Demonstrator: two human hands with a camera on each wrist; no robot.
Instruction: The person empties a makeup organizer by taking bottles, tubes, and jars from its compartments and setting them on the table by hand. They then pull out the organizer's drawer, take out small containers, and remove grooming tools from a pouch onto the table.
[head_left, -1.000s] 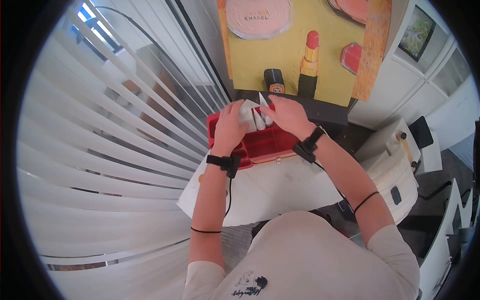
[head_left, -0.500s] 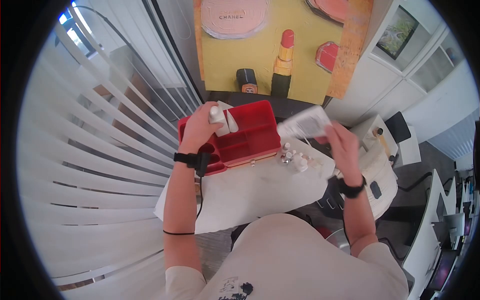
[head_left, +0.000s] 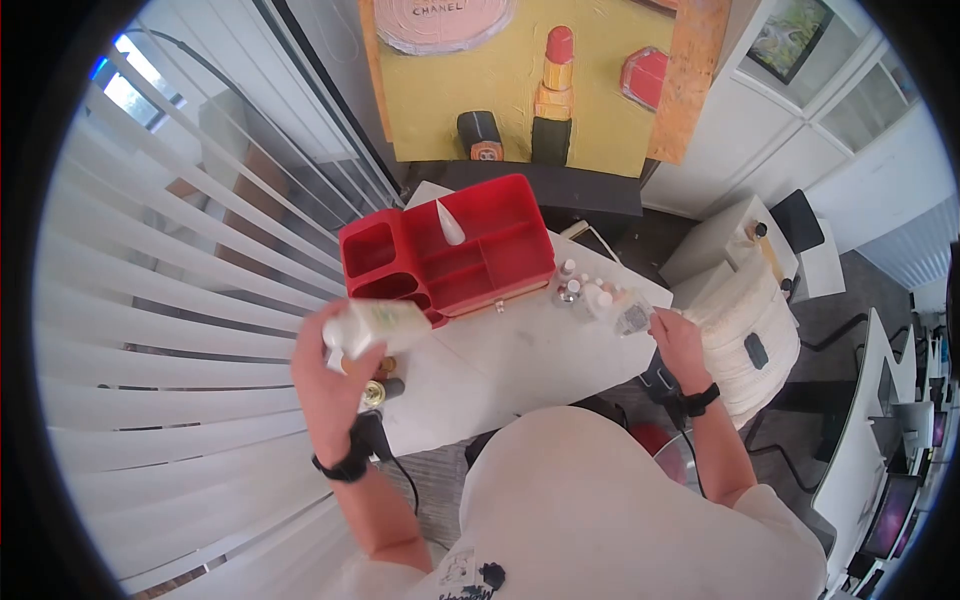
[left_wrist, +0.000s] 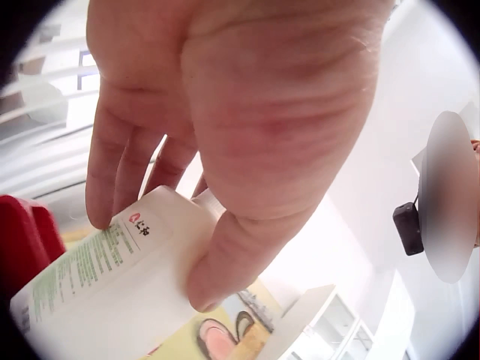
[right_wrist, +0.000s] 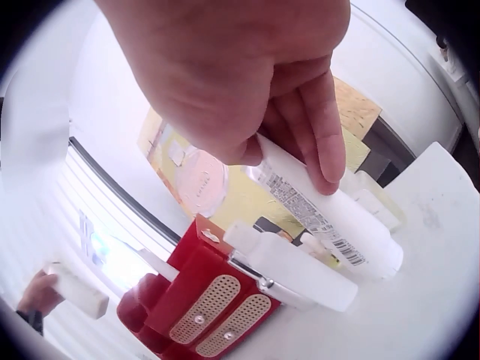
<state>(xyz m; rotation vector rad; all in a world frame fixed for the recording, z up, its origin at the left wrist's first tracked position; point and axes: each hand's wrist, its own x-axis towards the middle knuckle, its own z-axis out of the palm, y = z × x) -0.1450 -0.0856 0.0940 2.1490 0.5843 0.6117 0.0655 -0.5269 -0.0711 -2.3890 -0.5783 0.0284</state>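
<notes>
My left hand (head_left: 322,375) grips a white bottle (head_left: 392,322) over the table's left end, tipped on its side. Green print and a small red logo show on this bottle (left_wrist: 97,259) in the left wrist view, where my thumb presses one face and my fingers wrap the other. At the table's right end, my right hand (head_left: 680,342) holds another white bottle (right_wrist: 337,217) by its upper end, with a barcode label along its side. It stands beside several small bottles (head_left: 598,298). Between my hands sits a red compartment box (head_left: 405,235), with a white cone-tipped tube (head_left: 451,224) inside.
Small jars (head_left: 374,394) sit at the white table's (head_left: 480,375) left edge, below my left hand. White vertical blinds (head_left: 200,400) hang close on the left. A painting (head_left: 430,110) stands behind a dark ledge (head_left: 600,190). A cream padded chair (head_left: 740,350) is at the right.
Both hands have left the box, each with a white bottle. My right hand carried its bottle right and down to the small bottles; my left hand drew its bottle out leftward, toward my body.
</notes>
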